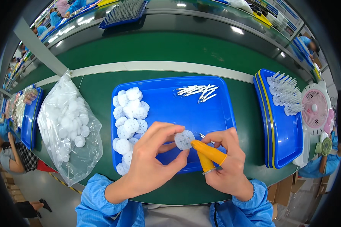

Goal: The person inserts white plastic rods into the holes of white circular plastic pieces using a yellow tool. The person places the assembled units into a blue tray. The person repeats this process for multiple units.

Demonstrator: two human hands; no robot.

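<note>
Left hand (149, 160) pinches a white round disc (184, 139) between thumb and fingertips, face turned up toward the camera, just over the near edge of the blue tray (216, 113). Right hand (225, 160) closes in from the right, its orange-capped finger (208, 150) touching the disc's near-right rim; it may hold a thin pin, hard to tell. The disc lies between both hands, the left gripping it. More white discs (129, 125) are heaped at the tray's left, white pins (197, 91) at its far side.
</note>
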